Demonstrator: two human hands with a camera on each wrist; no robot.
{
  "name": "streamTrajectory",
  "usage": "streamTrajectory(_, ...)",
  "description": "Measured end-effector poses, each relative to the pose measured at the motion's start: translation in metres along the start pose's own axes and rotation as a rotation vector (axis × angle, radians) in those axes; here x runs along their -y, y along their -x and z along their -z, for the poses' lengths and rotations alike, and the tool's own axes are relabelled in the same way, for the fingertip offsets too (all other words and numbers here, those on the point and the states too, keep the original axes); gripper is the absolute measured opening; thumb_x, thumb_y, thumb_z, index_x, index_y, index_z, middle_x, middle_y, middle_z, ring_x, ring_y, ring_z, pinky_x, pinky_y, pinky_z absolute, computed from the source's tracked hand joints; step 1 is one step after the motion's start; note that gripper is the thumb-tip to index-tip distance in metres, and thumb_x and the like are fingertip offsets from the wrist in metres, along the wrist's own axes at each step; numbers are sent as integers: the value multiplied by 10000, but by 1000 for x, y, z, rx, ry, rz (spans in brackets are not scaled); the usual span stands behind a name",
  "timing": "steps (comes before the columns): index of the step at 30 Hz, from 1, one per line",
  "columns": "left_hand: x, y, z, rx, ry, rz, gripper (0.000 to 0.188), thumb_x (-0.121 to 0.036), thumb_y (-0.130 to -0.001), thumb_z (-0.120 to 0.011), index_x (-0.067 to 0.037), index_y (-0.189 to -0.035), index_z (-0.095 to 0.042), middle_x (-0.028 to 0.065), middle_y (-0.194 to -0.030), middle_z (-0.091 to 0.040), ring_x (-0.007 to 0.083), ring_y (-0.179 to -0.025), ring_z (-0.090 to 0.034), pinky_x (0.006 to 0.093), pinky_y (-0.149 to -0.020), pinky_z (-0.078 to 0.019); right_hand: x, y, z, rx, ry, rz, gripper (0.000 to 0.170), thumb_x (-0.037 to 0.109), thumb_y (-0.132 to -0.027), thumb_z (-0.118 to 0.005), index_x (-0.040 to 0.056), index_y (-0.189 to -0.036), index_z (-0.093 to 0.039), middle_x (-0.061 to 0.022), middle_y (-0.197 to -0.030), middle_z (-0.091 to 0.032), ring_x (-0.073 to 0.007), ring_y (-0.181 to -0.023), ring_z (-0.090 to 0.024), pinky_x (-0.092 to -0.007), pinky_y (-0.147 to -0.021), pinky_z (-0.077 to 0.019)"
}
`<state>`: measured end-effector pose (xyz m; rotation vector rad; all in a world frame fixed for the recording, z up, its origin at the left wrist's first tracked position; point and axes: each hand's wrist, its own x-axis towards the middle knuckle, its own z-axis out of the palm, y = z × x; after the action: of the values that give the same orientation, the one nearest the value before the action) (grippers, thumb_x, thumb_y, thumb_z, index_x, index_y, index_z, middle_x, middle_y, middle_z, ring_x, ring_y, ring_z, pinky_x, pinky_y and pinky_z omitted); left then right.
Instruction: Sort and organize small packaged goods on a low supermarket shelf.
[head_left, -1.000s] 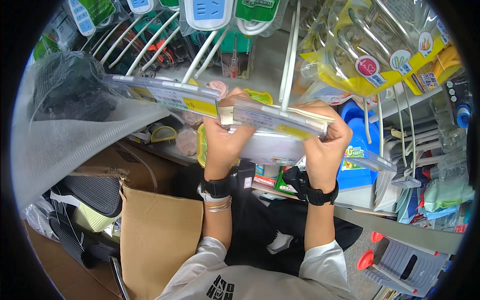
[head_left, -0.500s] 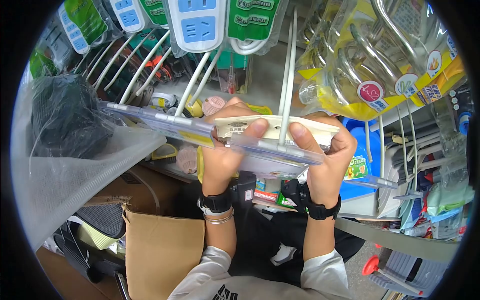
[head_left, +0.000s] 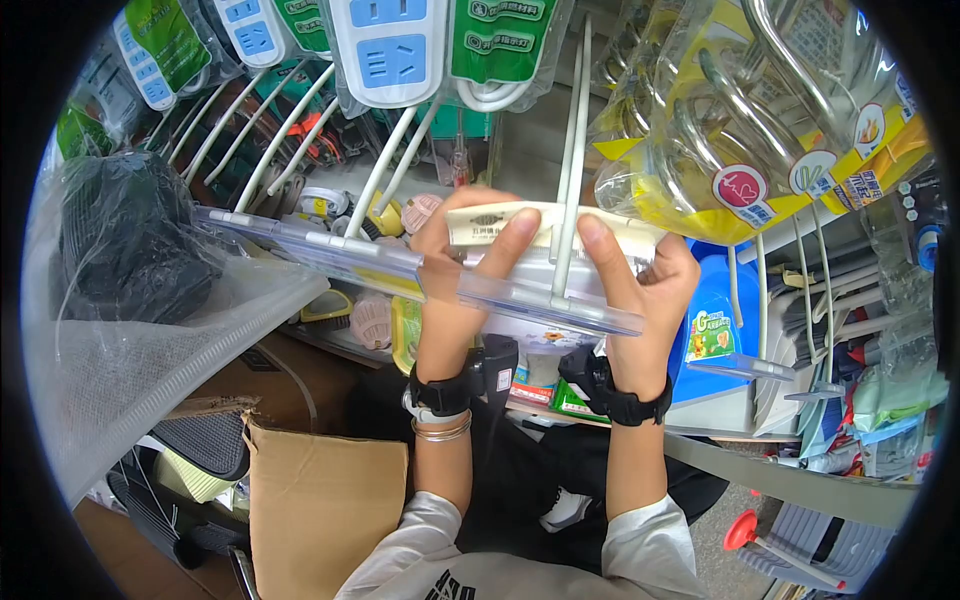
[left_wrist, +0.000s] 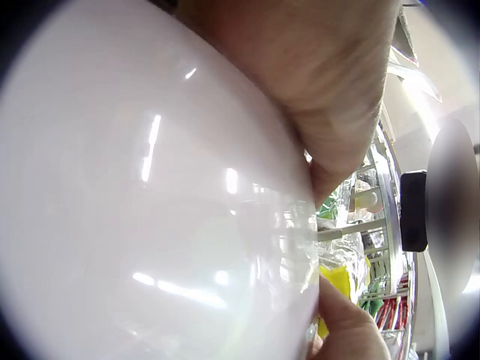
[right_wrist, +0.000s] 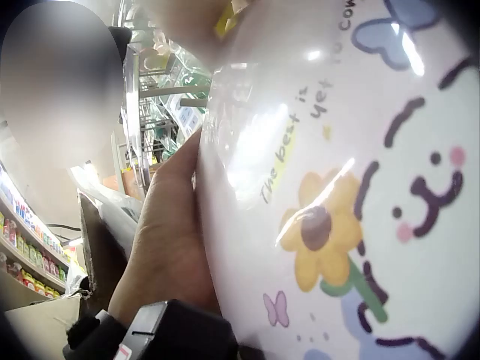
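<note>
Both hands hold a glossy white package point(head_left: 535, 332) by its cream header card point(head_left: 480, 222), which has dark printed writing. My left hand point(head_left: 447, 320) pinches the card's left part, thumb on the front face, fingers behind. My right hand point(head_left: 640, 310) pinches the right part likewise. A white double-prong peg hook point(head_left: 568, 200) runs between the thumbs, with a clear price-tag holder point(head_left: 590, 315) at its end, in front of the package. The right wrist view shows a cartoon animal and a yellow flower point(right_wrist: 319, 229) printed on the package. Its plain shiny side point(left_wrist: 150, 217) fills the left wrist view.
Power strips point(head_left: 390, 60) hang above on the left. Bagged metal tubes point(head_left: 735, 110) hang on the right, over a blue plastic item point(head_left: 720, 320). A mesh-bagged dark bundle point(head_left: 140, 250) stands at the left, with a cardboard box point(head_left: 325, 500) below.
The thumbs have moved from behind the price-tag holder up onto the front of the header card. The card has risen into view above the holder. The head view has shifted slightly.
</note>
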<state>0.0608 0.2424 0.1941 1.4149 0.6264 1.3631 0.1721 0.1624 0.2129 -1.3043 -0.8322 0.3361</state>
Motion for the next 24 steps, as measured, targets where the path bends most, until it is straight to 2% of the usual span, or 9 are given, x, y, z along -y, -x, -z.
streamTrajectory(5,18,-18,-15,-134,-84,-146,288,-151,-775,-785,-15,-967,-620,64,-852,-658,119,-760,-616,261,-719,-493,-18,-21,-1,-12,40,130,287,77,-784,-780,-39,-1005,-641,-93,-976,-673,-143,-882,-615,-274,-807,-470)
streamTrajectory(6,23,-21,-15,-131,-186,-227,375,-172,-793,-769,-7,-1078,-592,107,-968,-648,186,-864,-631,307,-793,-492,-27,-25,-3,-46,58,187,294,68,-782,-780,-39,-1015,-636,-93,-984,-671,-142,-887,-613,-278,-814,-470)
streamTrajectory(9,41,-30,-25,-179,-265,-289,491,-195,-836,-722,16,-1226,-510,165,-1104,-596,280,-1023,-591,362,-904,-449,-45,-35,-13,-169,46,287,367,46,-773,-781,-45,-1079,-599,-110,-1024,-658,-165,-925,-608,-311,-869,-463)
streamTrajectory(10,47,-28,-24,-128,-300,-256,623,-251,-889,-653,42,-1360,-370,233,-1276,-482,357,-1176,-483,418,-1008,-363,-47,-36,-15,-184,88,287,388,50,-772,-783,-47,-1094,-589,-117,-1024,-656,-172,-933,-608,-319,-881,-460)
streamTrajectory(14,60,-19,-23,-168,-307,-255,717,-327,-933,-576,54,-1437,-237,275,-1413,-340,394,-1300,-365,456,-1084,-280,-43,-28,-10,-105,256,268,516,63,-775,-779,-49,-1201,-511,-142,-1111,-623,-203,-1024,-581,-352,-953,-420)
streamTrajectory(17,53,-5,-21,-156,-293,-192,698,-308,-941,-566,48,-1440,-231,274,-1425,-329,394,-1329,-336,458,-1096,-270,-39,-8,-14,-192,56,323,594,85,-756,-782,-38,-1240,-461,-156,-1213,-548,-244,-1067,-532,-365,-969,-399)
streamTrajectory(18,50,0,-21,-146,-323,-192,690,-273,-936,-577,41,-1444,-231,265,-1439,-316,379,-1337,-331,451,-1099,-266,-39,6,-10,-202,160,304,592,59,-784,-751,-24,-1274,-429,-185,-1307,-504,-262,-1184,-492,-368,-1021,-362)
streamTrajectory(21,43,15,-20,-121,-426,-210,693,-208,-918,-605,23,-1452,-229,244,-1474,-282,357,-1360,-309,442,-1107,-259,-38,36,-1,-206,78,418,515,-9,-821,-682,-19,-1271,-433,-210,-1380,-449,-274,-1289,-431,-383,-1068,-328)
streamTrajectory(24,34,27,-28,-128,-523,-285,731,-249,-890,-632,34,-1442,-246,252,-1496,-242,411,-1383,-248,495,-1120,-215,-42,88,24,-92,100,212,344,-68,-860,-601,-36,-1188,-501,-210,-1286,-549,-263,-1229,-512,-373,-1047,-372)
